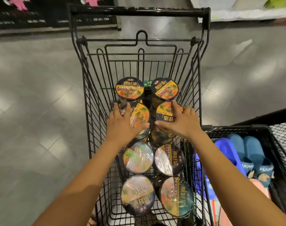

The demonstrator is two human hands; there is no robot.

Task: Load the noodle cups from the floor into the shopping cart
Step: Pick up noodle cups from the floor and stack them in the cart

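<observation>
Grey tiled floor [41,95] spreads all around, and I see no cups lying on the stretch of it that shows. In the middle stands the black wire shopping cart [93,98], seen from above. Just beside it on the right is a second basket [236,128] holding blue slippers [253,150] and other goods.

The noodle cups [137,158] sit upright inside the cart in two columns, lids up. Four are near the person and two at the far end. Between those groups are two more, and they seem to ride higher, resting on cups beneath them.

The left hand [121,126] lies over the left cup [139,115] and the right hand [183,121] over the right cup [163,111]. On each, the fingers [116,108] spread across the lid to its far rim while the thumb hooks the near inner edge. This looks to me like a clasp from above rather than a flat press, though the fingertips are partly hidden.

I judge the step in hand to be seating this pair in the middle row. The load looks well along. The next move calls for checking that both cups sit level on the ones below. The hands then have to let go straight upward so that neither cup tips against its neighbours. Then comes a look down for any cups still on the floor.
</observation>
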